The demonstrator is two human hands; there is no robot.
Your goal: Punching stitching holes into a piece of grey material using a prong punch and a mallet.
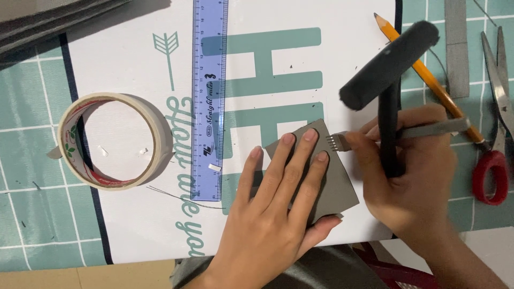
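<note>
Lying at the far left on the tabletop point(32, 225), a roll of pale tape point(110, 142) rests partly on the tiled teal cover and partly on a white mat point(134, 64) printed with teal lettering. Just right of the tape, a translucent blue ruler point(208, 96) runs straight down the mat, its lower end near a thin dark thread.

The left hand point(273, 214) lies flat with fingers spread, pressing a grey square of leather point(329, 176) onto the mat; it grasps nothing, and its fingertips reach almost to the square's upper corner. The square sits tilted, one corner pointing up.

At the square's upper right edge, the teeth of a metal pronged chisel point(407, 131) touch the leather. The right hand point(412, 171) is closed around this chisel and also around the black handle of a mallet point(388, 69), whose dark cylindrical head angles up above the fingers.

Behind the mallet an orange pencil point(423, 69) lies slantwise. Farther right, a grey strip point(456, 48) lies near the top edge, and red-handled scissors point(495, 134) rest at the far right.
</note>
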